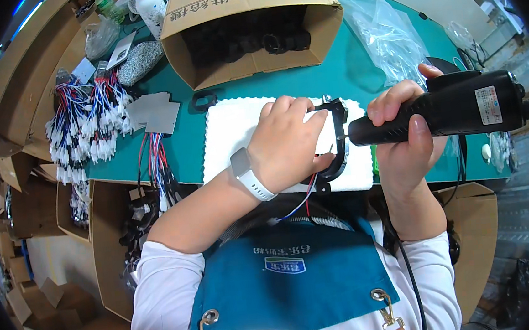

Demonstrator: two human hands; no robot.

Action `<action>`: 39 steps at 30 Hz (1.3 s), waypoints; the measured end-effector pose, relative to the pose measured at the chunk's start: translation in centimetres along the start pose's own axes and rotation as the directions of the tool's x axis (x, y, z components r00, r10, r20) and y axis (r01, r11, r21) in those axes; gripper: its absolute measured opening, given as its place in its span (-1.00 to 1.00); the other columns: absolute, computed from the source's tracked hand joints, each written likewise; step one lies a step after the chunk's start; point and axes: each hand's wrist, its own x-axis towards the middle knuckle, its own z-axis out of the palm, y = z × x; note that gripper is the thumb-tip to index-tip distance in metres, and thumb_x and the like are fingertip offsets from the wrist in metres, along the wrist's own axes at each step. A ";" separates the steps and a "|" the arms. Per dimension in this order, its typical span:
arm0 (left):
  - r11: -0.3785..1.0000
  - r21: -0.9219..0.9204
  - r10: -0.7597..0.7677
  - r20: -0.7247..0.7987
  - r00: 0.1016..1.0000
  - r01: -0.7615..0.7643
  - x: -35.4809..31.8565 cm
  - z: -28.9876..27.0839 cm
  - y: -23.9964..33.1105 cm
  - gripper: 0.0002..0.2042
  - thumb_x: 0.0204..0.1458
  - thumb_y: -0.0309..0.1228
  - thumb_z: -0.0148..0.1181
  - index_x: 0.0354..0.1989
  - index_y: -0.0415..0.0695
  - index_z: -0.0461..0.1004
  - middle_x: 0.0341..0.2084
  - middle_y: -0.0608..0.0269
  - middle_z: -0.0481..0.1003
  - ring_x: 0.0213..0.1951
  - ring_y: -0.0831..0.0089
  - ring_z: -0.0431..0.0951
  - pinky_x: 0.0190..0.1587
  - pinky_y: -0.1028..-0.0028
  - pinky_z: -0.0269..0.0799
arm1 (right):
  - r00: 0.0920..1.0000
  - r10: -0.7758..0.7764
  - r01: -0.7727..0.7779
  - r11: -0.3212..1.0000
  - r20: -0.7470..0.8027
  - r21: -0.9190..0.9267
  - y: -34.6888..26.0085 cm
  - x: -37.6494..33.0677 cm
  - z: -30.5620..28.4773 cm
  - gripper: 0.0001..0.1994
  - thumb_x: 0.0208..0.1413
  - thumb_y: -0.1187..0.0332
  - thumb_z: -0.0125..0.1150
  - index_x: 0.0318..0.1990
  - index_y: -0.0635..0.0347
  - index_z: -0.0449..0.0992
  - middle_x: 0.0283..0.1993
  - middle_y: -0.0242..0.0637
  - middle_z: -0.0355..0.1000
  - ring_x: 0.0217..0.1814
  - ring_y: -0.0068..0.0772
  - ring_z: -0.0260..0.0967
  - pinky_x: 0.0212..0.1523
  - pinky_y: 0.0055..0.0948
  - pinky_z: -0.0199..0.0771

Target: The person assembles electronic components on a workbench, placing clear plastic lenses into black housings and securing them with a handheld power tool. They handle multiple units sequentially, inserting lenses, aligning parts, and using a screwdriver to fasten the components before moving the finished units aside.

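Observation:
A black curved plastic part (339, 117) lies on a white foam pad (223, 128), with red, white and blue wires (302, 204) running from it toward me. My left hand (291, 140) is closed on the part, the fingers at its far side and the thumb at its near side, and the palm hides some of it. My right hand (408, 121) is wrapped round a black electric screwdriver (460, 105), held level. Its tip points left and meets the part's right-hand bar, as far as I can see.
An open cardboard box (247, 41) of black parts stands at the back of the green table (169, 79). Wire bundles with white connectors (87, 121) hang at the left, beside grey cards (156, 111). A black ring-like piece (204, 101) and a clear plastic bag (379, 35) lie behind the pad.

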 end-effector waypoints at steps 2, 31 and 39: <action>1.000 0.013 -0.017 -0.016 1.000 0.017 -0.1 -0.1 0.2 -0.44 -0.30 -0.23 0.42 -0.06 -0.17 0.44 -0.14 0.10 0.40 -0.07 0.17 0.35 0.00 0.25 0.23 | 1.000 -0.007 0.008 1.000 0.011 -0.012 0.1 0.0 0.0 -0.44 0.01 0.36 0.11 0.10 0.44 0.05 -0.49 -0.19 0.35 -0.50 -0.46 0.31 -0.33 -0.51 0.40; 0.999 0.014 -0.029 -0.053 0.998 0.030 -0.7 1.3 -0.3 -0.43 -0.29 -0.20 0.42 -0.02 0.02 0.39 -0.21 0.18 0.37 -0.08 0.22 0.35 0.03 0.15 0.09 | 0.914 0.320 -0.318 0.947 0.250 -0.048 1.8 1.6 0.3 -0.44 0.01 0.26 0.20 0.10 0.32 0.12 -0.49 -0.24 0.30 -0.50 -0.45 0.27 -0.43 -0.50 0.30; 0.998 0.018 -0.055 -0.038 0.998 0.056 -1.2 1.8 -0.4 -0.45 -0.23 -0.09 0.35 -0.02 -0.06 0.45 -0.18 0.14 0.37 -0.06 0.24 0.31 0.09 0.18 0.02 | 0.982 -0.155 0.139 0.980 -0.106 -0.143 -2.0 2.7 -7.3 -0.41 0.07 0.24 0.17 0.14 0.36 0.04 -0.48 -0.23 0.29 -0.47 -0.39 0.27 -0.38 -0.40 0.35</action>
